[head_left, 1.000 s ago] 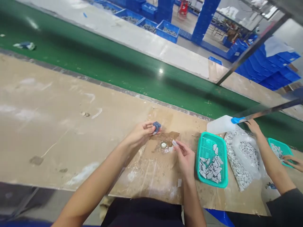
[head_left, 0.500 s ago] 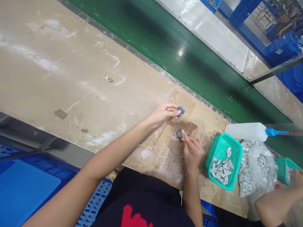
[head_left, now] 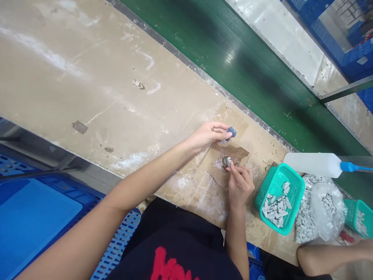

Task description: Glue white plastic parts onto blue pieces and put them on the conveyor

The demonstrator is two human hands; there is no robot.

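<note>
My left hand (head_left: 214, 135) pinches a small blue-grey piece (head_left: 231, 132) between thumb and fingers, a little above the bench. Below it, my right hand (head_left: 240, 182) grips a small whitish piece (head_left: 229, 160) in its fingertips. That piece is at a small dark round spot (head_left: 225, 161), perhaps a cap or a blob of glue, on the stained cardboard (head_left: 208, 161). Right of my right hand stands a green plastic basket (head_left: 300, 190) with many small white-grey pieces (head_left: 276, 210) inside.
A white squeeze bottle (head_left: 313, 164) with a blue nozzle lies behind the basket. Plastic bags of small pieces (head_left: 328, 212) and a second green basket (head_left: 351, 219) are farther right. A co-worker's arm (head_left: 326, 256) reaches in at lower right. A green conveyor belt (head_left: 210, 50) runs along the bench.
The camera view has shifted slightly. My hands keep nearly the same pose with their pieces. The co-worker's arm has moved down, away from the second basket.
</note>
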